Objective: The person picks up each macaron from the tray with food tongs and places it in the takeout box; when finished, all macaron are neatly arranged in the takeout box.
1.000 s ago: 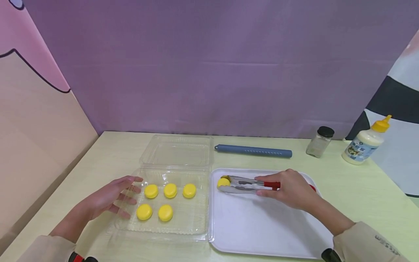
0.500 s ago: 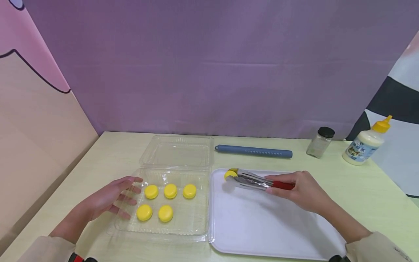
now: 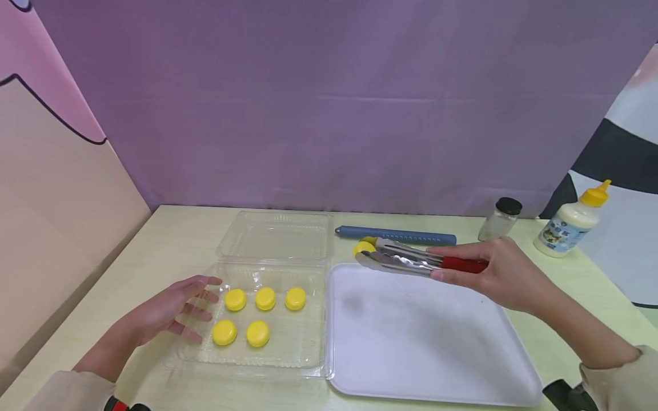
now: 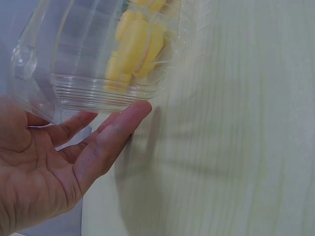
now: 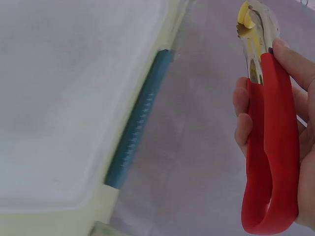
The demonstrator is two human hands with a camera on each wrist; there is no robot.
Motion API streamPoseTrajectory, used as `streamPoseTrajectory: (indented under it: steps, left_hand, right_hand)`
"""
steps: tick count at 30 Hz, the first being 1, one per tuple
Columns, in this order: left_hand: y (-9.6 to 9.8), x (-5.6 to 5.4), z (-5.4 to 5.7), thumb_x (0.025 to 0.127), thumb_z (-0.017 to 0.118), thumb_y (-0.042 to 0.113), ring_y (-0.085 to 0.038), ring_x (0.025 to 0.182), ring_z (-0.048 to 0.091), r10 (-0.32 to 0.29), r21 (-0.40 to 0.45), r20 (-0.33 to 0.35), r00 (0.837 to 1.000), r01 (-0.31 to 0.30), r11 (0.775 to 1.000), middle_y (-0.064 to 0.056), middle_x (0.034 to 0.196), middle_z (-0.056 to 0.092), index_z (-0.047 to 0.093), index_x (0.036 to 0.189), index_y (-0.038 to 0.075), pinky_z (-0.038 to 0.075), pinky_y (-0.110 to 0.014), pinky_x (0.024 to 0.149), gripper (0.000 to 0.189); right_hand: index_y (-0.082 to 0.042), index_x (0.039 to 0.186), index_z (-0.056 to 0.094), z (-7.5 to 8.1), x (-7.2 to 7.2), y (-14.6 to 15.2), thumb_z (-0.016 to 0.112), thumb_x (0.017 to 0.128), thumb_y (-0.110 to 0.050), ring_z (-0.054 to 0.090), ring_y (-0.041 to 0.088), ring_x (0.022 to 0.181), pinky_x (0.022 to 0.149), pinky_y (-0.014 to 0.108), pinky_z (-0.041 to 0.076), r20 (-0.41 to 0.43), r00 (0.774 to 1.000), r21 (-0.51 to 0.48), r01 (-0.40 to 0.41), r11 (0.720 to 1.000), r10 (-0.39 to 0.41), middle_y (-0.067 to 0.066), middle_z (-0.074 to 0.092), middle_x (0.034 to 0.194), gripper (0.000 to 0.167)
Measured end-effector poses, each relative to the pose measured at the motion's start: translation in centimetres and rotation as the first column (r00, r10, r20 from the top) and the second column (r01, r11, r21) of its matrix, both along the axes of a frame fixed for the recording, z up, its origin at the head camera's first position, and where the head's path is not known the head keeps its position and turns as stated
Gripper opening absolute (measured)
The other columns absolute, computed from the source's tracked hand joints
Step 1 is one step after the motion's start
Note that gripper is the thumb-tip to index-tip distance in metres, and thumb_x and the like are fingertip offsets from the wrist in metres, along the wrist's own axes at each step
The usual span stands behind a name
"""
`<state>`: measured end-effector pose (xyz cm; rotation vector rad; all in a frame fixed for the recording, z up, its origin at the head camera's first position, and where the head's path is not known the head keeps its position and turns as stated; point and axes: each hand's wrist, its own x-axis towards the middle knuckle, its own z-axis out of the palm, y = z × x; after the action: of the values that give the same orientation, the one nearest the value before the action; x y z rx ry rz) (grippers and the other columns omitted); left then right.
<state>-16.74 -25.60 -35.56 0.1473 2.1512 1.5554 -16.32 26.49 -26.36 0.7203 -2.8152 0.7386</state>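
Note:
My right hand [image 3: 501, 277] grips red-handled metal tongs [image 3: 465, 265]. Their tips pinch one yellow macaron [image 3: 363, 248], raised over the back edge of the white tray [image 3: 426, 348]. Seen from the right wrist, thumb and fingers wrap the red handle [image 5: 281, 132]. On the left, a hinged clear plastic box [image 3: 293, 348] lies with its lid folded back. Several yellow macarons [image 3: 258, 334] sit inside in two rows. My left hand [image 3: 167, 311] is at the box's left side, fingers extended. The left wrist view has those fingertips right at the ribbed plastic wall [image 4: 93, 93].
Behind the tray lies a blue rod [image 3: 396, 234] with printed marks. At the back right stand a black-lidded glass jar [image 3: 498, 222] and a white bottle [image 3: 565, 228] with a yellow nozzle. A purple backdrop [image 3: 329, 114] rises behind the table.
The right hand has lifted the tongs and macaron off the tray, up and to the right, and the tongs have closed on it. The left hand stays at the box.

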Motion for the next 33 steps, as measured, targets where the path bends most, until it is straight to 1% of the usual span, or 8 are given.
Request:
streamPoseTrajectory:
  steps: [4, 8, 9, 12, 17, 21, 27, 33]
  left_hand:
    - [-0.1, 0.1, 0.1, 0.112, 0.033, 0.036, -0.035, 0.113, 0.059, 0.001, -0.001, 0.000, 1.000, -0.001, 1.000, -0.031, 0.144, 0.041, 0.032, 0.154, 0.000, 0.061, -0.051, 0.076, 0.055]
    - [-0.2, 0.1, 0.1, 0.112, 0.032, 0.036, -0.036, 0.114, 0.059, 0.003, -0.001, 0.000, 1.000, -0.003, 1.000, -0.031, 0.144, 0.041, 0.032, 0.154, 0.000, 0.061, -0.051, 0.076, 0.055]
    - [-0.2, 0.1, 0.1, 0.112, 0.032, 0.036, -0.036, 0.114, 0.059, 0.003, -0.001, 0.000, 1.000, -0.003, 1.000, -0.031, 0.144, 0.041, 0.032, 0.154, 0.000, 0.061, -0.051, 0.076, 0.055]
    - [-0.2, 0.1, 0.1, 0.112, 0.033, 0.037, -0.036, 0.115, 0.059, 0.005, -0.001, 0.002, 1.000, -0.005, 1.000, -0.031, 0.145, 0.041, 0.033, 0.154, 0.001, 0.061, -0.051, 0.076, 0.055]
    - [0.0, 0.0, 0.0, 0.112, 0.034, 0.037, -0.036, 0.115, 0.059, 0.008, 0.005, 0.003, 1.000, -0.008, 1.000, -0.031, 0.145, 0.041, 0.033, 0.154, 0.002, 0.061, -0.051, 0.076, 0.054]
    - [0.1, 0.0, 0.0, 0.112, 0.034, 0.035, -0.035, 0.113, 0.059, 0.011, 0.006, 0.003, 1.000, -0.011, 1.000, -0.030, 0.144, 0.042, 0.033, 0.153, 0.001, 0.062, -0.051, 0.075, 0.053]
    - [0.2, 0.0, 0.0, 0.112, 0.033, 0.035, -0.035, 0.112, 0.060, 0.010, 0.004, 0.002, 1.000, -0.010, 1.000, -0.030, 0.143, 0.042, 0.033, 0.153, 0.001, 0.062, -0.051, 0.076, 0.053]
    - [0.1, 0.0, 0.0, 0.112, 0.033, 0.036, -0.034, 0.111, 0.060, 0.010, 0.005, 0.002, 1.000, -0.010, 1.000, -0.029, 0.143, 0.042, 0.033, 0.153, 0.001, 0.062, -0.051, 0.076, 0.054]
  right_hand:
    - [-0.010, 0.119, 0.077, 2.1, -0.2, -1.7, 0.085, 0.084, -0.028, 0.044, 0.005, 0.053, 0.045, 0.024, 0.038, 0.006, 0.998, 0.062, -0.057, 0.996, 0.057, -0.011, 0.074, 0.083, 0.040]
    - [-0.014, 0.120, 0.077, 3.5, -0.5, -4.0, 0.083, 0.086, -0.035, 0.042, 0.006, 0.052, 0.045, 0.025, 0.035, 0.029, 0.992, 0.130, -0.124, 0.984, 0.122, -0.015, 0.067, 0.070, 0.041]
    - [-0.016, 0.120, 0.077, 3.7, -0.6, -4.6, 0.082, 0.086, -0.036, 0.042, 0.006, 0.053, 0.048, 0.025, 0.036, 0.028, 0.990, 0.149, -0.143, 0.978, 0.141, -0.017, 0.063, 0.065, 0.040]
    - [-0.020, 0.120, 0.078, 4.1, -0.7, -6.3, 0.080, 0.087, -0.042, 0.046, 0.005, 0.058, 0.055, 0.027, 0.038, 0.031, 0.981, 0.202, -0.196, 0.960, 0.194, -0.022, 0.060, 0.064, 0.040]
    - [-0.018, 0.121, 0.077, 3.9, -0.9, -8.6, 0.079, 0.088, -0.043, 0.049, 0.003, 0.060, 0.057, 0.027, 0.042, 0.086, 0.959, 0.226, -0.282, 0.932, 0.269, -0.022, 0.063, 0.070, 0.041]
    - [-0.018, 0.121, 0.077, 3.5, -1.0, -10.2, 0.080, 0.088, -0.041, 0.050, 0.002, 0.060, 0.057, 0.026, 0.044, 0.144, 0.948, 0.255, -0.314, 0.915, 0.285, -0.020, 0.067, 0.075, 0.041]
    - [-0.021, 0.117, 0.079, 2.9, -1.1, -12.0, 0.081, 0.087, -0.040, 0.048, 0.001, 0.061, 0.060, 0.025, 0.043, 0.139, 0.940, 0.352, -0.342, 0.872, 0.312, -0.019, 0.066, 0.074, 0.036]
    - [-0.023, 0.115, 0.079, 2.4, -1.1, -13.1, 0.082, 0.086, -0.038, 0.048, 0.002, 0.061, 0.060, 0.024, 0.042, 0.146, 0.928, 0.398, -0.374, 0.838, 0.344, -0.019, 0.065, 0.073, 0.032]
